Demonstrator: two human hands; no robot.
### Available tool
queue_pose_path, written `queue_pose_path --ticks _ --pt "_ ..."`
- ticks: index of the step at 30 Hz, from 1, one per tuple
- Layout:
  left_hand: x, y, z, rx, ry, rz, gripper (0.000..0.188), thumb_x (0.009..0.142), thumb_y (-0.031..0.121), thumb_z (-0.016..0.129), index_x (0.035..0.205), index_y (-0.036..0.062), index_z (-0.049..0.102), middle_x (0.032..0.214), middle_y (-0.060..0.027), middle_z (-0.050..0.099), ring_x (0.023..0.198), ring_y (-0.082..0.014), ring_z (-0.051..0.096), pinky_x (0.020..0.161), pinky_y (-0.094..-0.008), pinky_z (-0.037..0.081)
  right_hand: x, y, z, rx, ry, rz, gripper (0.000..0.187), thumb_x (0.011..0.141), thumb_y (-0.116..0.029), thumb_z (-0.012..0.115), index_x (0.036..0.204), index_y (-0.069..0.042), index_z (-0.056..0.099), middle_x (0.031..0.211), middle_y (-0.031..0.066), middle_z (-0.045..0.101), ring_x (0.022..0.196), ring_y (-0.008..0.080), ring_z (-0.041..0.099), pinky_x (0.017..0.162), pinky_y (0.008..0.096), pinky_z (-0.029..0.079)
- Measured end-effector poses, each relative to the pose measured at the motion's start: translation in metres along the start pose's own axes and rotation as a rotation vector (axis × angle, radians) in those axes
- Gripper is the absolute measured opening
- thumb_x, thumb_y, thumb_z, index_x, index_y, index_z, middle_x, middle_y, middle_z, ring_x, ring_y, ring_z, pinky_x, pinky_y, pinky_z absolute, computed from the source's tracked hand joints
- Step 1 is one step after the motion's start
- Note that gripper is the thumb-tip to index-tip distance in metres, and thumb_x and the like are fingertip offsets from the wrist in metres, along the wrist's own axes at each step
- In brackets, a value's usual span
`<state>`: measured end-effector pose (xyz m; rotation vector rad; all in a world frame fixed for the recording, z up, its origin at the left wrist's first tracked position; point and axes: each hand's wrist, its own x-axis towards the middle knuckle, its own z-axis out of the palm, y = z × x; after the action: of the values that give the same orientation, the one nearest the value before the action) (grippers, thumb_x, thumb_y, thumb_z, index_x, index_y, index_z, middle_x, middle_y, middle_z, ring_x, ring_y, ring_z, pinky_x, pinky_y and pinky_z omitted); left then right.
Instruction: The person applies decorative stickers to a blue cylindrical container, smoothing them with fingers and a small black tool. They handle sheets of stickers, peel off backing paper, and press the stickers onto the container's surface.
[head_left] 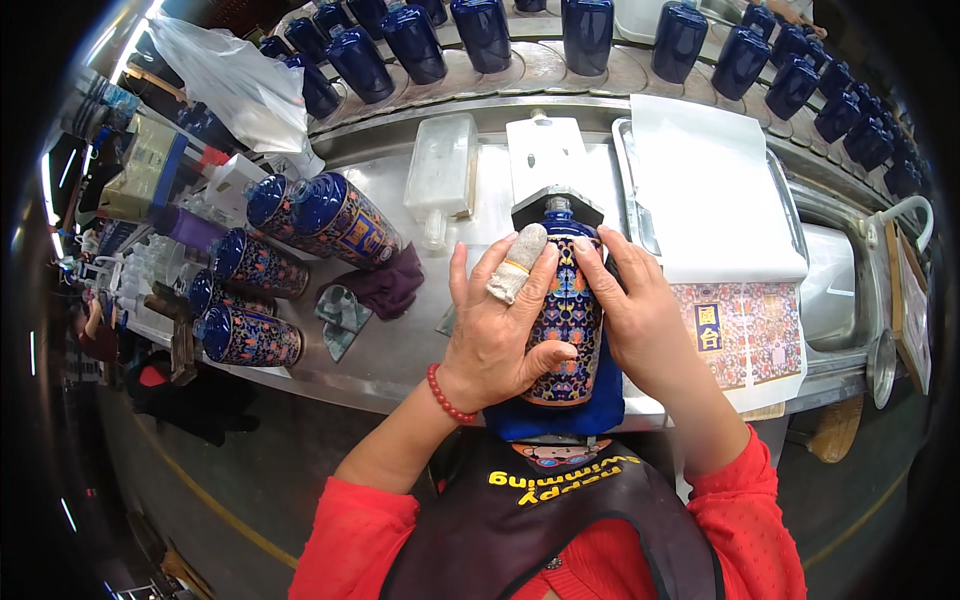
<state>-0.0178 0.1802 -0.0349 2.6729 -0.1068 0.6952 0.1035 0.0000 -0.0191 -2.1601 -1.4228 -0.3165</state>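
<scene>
A blue bottle [568,330] wrapped in a colourful floral label lies in front of me, its neck away from me against a grey metal holder [559,203]. Its near end rests over a blue cloth [556,418]. My left hand [500,330] grips its left side, thumb across the label. One left finger wears a greyish cloth finger cover [518,264], and a red bead bracelet [449,393] circles that wrist. My right hand [640,305] holds the right side of the bottle, fingers along its upper part. The undersides of both hands are hidden.
Several labelled bottles [262,338] lie at the left beside a purple cloth [388,283]. A clear empty bottle [441,170] lies beyond. At right, white paper [708,190] covers part of the floral label sheets [745,335]. Plain blue bottles [484,35] line a conveyor [540,68] behind.
</scene>
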Motion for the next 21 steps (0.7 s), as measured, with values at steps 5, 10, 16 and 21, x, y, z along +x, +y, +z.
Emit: queue_pose_path --ticks 5,10,16,21 --pt "-0.001 -0.001 -0.001 -0.021 -0.037 -0.007 0.090 0.097 0.072 0.042 0.150 0.0001 0.048 0.151 -0.0208 0.050 0.142 -0.0374 0.034 0.119 -0.0647 0.007 0.002 0.000 0.002 -0.018 0.011 0.020 0.057 0.086 -0.003 0.061 0.143 -0.007 0.057 0.135 0.0227 0.055 0.119 0.0399 0.057 0.094 0.0461 0.050" --pt "0.001 0.000 -0.004 -0.038 -0.040 -0.010 0.089 0.097 0.071 0.044 0.150 0.0005 0.048 0.150 -0.0204 0.050 0.141 -0.0378 0.036 0.119 -0.0645 0.008 0.005 0.002 0.003 0.026 0.036 0.014 0.060 0.084 -0.001 0.062 0.143 -0.008 0.057 0.133 0.0232 0.056 0.118 0.0408 0.058 0.096 0.0472 0.049" --pt "0.011 -0.008 -0.004 -0.071 -0.003 -0.034 0.084 0.098 0.069 0.044 0.150 0.0028 0.050 0.145 -0.0186 0.055 0.139 -0.0391 0.038 0.118 -0.0641 0.007 0.005 0.004 -0.001 0.047 0.018 0.023 0.064 0.079 0.005 0.060 0.142 -0.006 0.057 0.129 0.0234 0.057 0.116 0.0409 0.058 0.097 0.0481 0.049" --pt "0.015 -0.009 -0.006 -0.003 0.016 0.001 0.081 0.097 0.069 0.046 0.146 0.0053 0.054 0.141 -0.0171 0.058 0.137 -0.0360 0.041 0.119 -0.0630 0.007 0.010 0.007 -0.001 0.068 0.015 0.004 0.066 0.077 0.007 0.060 0.142 -0.006 0.057 0.127 0.0236 0.056 0.115 0.0407 0.058 0.098 0.0479 0.048"
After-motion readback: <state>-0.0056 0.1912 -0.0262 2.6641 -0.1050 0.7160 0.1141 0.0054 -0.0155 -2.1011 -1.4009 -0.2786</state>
